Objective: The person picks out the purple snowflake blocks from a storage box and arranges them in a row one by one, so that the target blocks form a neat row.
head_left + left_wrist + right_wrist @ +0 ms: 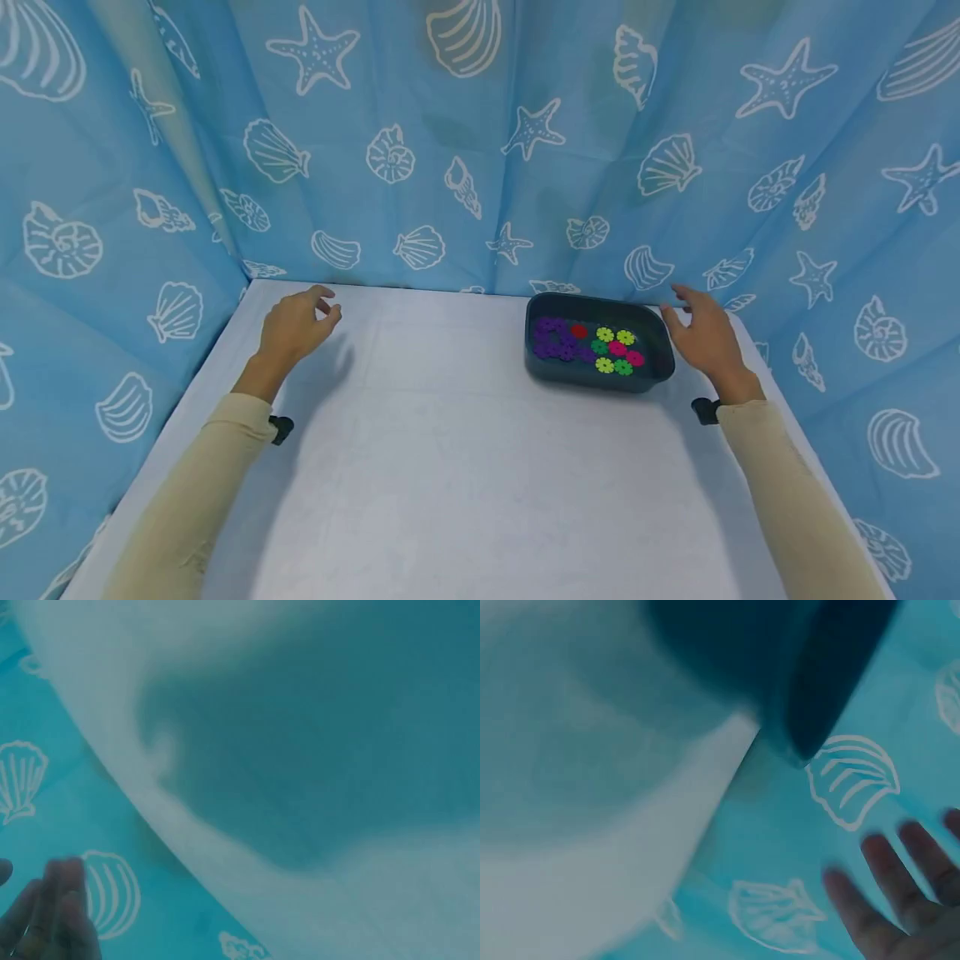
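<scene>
A dark rectangular tub (551, 367) stands toward the back right of the white table. Inside it lie purple flower-shaped pieces (555, 337) on the left, and yellow, green, pink and red pieces (617, 348) toward the middle. My right hand (701, 333) is just beside the tub's right end, its fingers loosely spread and holding nothing. In the right wrist view the fingers (889, 892) are parted, with the tub's dark wall (825, 682) above them. Far to the left, my left hand (296, 325) hovers over the table's back left corner, fingers relaxed and bent, gripping nothing.
A white cloth covers the table (450, 467). Blue curtains (465, 125) with white shell and starfish prints hang along the back and both sides, close to the table's edges. Dark wrist cameras (282, 429) sit on both forearms.
</scene>
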`<state>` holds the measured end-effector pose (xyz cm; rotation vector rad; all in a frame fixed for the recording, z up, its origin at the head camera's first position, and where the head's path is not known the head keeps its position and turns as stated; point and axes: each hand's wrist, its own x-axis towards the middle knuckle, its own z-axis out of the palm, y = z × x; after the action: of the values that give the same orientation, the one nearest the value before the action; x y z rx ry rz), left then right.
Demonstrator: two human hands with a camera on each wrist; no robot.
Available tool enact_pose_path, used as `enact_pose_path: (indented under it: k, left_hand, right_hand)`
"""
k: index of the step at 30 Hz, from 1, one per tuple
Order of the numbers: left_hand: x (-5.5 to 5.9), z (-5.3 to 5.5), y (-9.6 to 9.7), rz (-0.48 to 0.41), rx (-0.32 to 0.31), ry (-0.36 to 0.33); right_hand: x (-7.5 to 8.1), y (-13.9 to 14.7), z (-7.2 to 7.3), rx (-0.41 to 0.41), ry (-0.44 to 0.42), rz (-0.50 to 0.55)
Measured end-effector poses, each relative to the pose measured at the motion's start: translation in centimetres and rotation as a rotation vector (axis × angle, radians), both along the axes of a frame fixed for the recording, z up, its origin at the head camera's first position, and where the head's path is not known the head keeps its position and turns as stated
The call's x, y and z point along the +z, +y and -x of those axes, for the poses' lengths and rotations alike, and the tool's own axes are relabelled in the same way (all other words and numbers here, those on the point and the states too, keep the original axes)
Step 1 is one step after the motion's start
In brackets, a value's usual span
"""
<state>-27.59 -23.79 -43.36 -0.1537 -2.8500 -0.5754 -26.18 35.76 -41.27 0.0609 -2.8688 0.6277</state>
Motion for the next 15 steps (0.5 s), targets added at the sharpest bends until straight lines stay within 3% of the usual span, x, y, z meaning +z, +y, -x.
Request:
enact_pose_path:
  k: [3, 6, 11, 15]
  left_hand:
    - [0.0, -0.1, 0.4, -0.076, 0.029, -0.047]
    - [-0.5, 0.0, 0.6, -0.087, 0.028, -0.079]
    - [-1.3, -0.1, 1.1, -0.097, 0.024, -0.12]
    - [-1.6, -0.6, 1.4, -0.105, 0.024, -0.138]
  right_hand:
    - [-0.2, 0.5, 0.8, -0.081, -0.077, 0.278]
    - [-0.8, 1.2, 1.7, -0.168, -0.256, 0.452]
    - [-2.0, 2.4, 2.9, -0.265, -0.523, 0.608]
    - [-2.2, 2.9, 3.1, -0.263, -0.66, 0.677]
